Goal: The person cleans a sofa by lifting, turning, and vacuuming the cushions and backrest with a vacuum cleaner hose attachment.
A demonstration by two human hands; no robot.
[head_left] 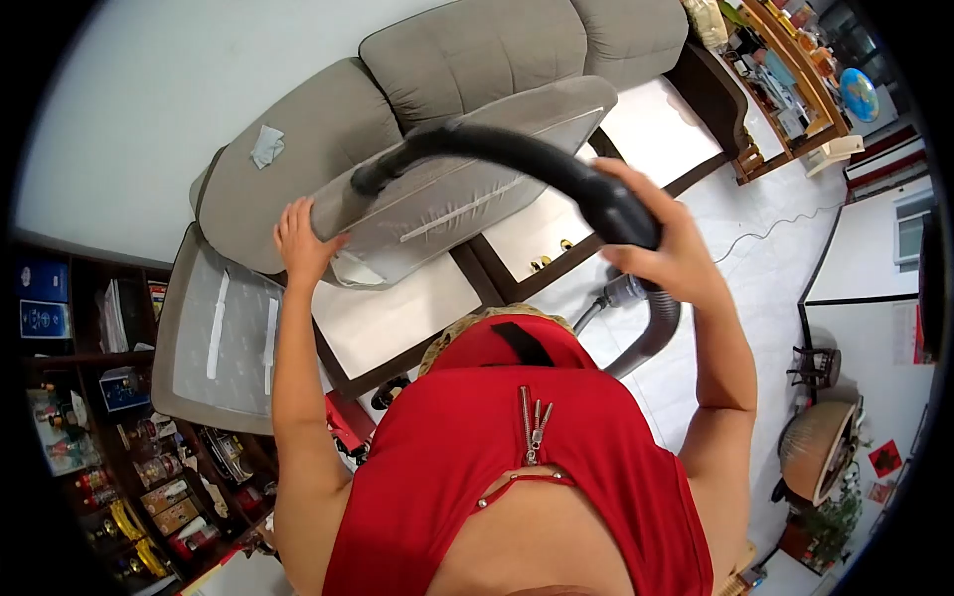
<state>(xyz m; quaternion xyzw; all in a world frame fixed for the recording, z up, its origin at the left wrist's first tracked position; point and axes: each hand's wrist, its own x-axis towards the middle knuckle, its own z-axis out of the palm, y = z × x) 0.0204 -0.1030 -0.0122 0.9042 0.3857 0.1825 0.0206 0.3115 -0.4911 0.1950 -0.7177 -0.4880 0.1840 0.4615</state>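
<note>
My right hand point(661, 233) is wrapped round the thick black handle of a vacuum hose point(537, 159). The curved black tube arches to the left, and its tip lies against the edge of a tilted grey seat cushion point(447, 214). My left hand point(308, 241) rests on the near left corner of this cushion, fingers spread and thumb apart. The cushion's pale underside faces me, with white strips on it. Below my right hand the grey ribbed hose bends down beside my red top point(517, 447).
Grey back cushions point(477, 50) line the sofa, over its dark wooden frame point(477, 273). Another cushion point(229, 328) stands upturned at the left beside crowded shelves point(87, 360). A cloth point(266, 146) lies on the sofa. A cord point(770, 233) crosses the floor at the right.
</note>
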